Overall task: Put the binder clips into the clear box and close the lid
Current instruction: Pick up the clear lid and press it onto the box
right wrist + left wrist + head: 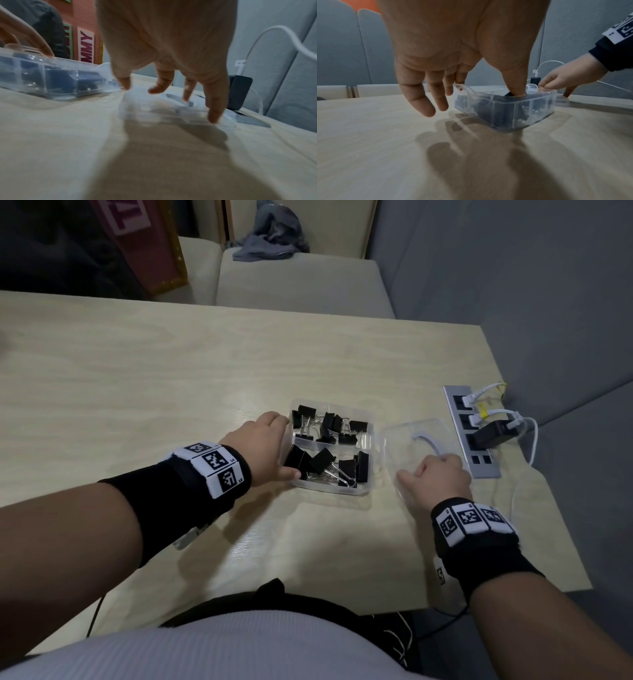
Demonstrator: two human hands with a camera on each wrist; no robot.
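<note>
1. Sitting open on the pale wooden tabletop (pixel 171 378): the clear box (pixel 334 491), its divider splitting it into a far and a near compartment.
2. Lying inside the clear box, in both compartments: the black binder clips (pixel 327 440), piled loosely with wire handles showing.
3. Resting at the side of the clear box away from the power strip: the left hand (pixel 260 443), thumb dipping over the near rim and touching a clip, the other fingers (pixel 426 108) hanging straight and relaxed just outside the wall, gripping nothing.
4. Lying flat between the clear box and the power strip: the transparent lid (pixel 416 440), just beside the clear box; joined to it or apart, impossible to tell.
5. Hovering over the near part of the lid: the right hand (pixel 442 477), fingers (pixel 214 115) pointing down with tips touching the lid and spread narrowly; the right wrist view being blurred, not telling whether pinching or only pressing.
6. Sitting beyond the lid from the clear box, near the tabletop edge: a grey power strip (pixel 471 440) carrying white cables and a black adapter (pixel 495 433).
7. Wrapping both wrists: black bands with printed square markers (pixel 215 463).
8. Lying on a cushioned seat well beyond the clear box: a crumpled grey cloth (pixel 270 234).
</note>
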